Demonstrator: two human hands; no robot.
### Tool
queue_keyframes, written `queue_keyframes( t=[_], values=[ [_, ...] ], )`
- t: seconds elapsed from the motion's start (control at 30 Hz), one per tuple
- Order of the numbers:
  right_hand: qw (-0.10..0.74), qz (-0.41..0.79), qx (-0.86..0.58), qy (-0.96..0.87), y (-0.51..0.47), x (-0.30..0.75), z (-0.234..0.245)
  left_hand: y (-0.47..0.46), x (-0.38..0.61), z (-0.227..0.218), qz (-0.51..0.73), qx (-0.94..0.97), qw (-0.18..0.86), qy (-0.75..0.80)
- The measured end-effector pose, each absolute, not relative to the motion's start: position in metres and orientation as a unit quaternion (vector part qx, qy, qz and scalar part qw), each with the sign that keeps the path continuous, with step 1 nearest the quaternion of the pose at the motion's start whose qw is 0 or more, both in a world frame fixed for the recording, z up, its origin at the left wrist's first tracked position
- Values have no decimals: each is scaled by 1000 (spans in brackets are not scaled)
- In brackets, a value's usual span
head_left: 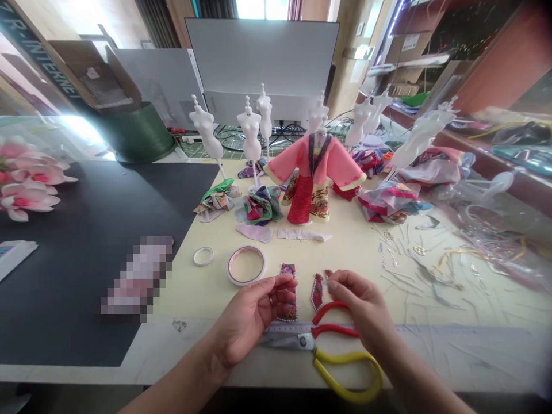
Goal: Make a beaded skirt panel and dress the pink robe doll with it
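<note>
My left hand [250, 313] curls its fingers over a narrow red patterned fabric strip [288, 307] with a beaded edge. My right hand [357, 305] pinches a small red fabric piece [328, 273] at its fingertips, and a similar beaded red piece [317, 292] lies just left of it. Below that hand are scissors with red handles [332, 322] on a measuring ruler [284, 329], and yellow-handled scissors [345, 374] lie partly under them. Both hands are above the pale yellow work surface [353, 259].
Behind the hands stand a wide tape roll [246, 265], a small tape roll [203, 256], a pink miniature robe [314, 167] on a stand, several white mannequins, and fabric heaps. Metal trims lie to the right. A black mat [73, 287] spreads left.
</note>
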State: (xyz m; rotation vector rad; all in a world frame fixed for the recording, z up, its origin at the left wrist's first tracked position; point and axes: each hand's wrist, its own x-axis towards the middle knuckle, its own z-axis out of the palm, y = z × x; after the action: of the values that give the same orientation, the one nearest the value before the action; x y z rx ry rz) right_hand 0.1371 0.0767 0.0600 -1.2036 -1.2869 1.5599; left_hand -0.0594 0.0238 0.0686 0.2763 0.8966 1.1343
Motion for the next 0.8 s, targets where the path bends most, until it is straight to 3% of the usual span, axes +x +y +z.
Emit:
queue_keyframes(
  t=[0.2,0.4,0.57,0.8],
  values=[
    [377,619,-479,-494,78,142,59,25,-62,65,515,172,687,483],
    [374,604,-482,-513,82,144,60,32,-78,66,451,445,488,600],
    [365,617,-462,-521,87,138,60,37,-93,58,314,779,202,504],
    [273,709,-429,-489,105,112,57,52,-93,51,221,860,110,447]
  ],
)
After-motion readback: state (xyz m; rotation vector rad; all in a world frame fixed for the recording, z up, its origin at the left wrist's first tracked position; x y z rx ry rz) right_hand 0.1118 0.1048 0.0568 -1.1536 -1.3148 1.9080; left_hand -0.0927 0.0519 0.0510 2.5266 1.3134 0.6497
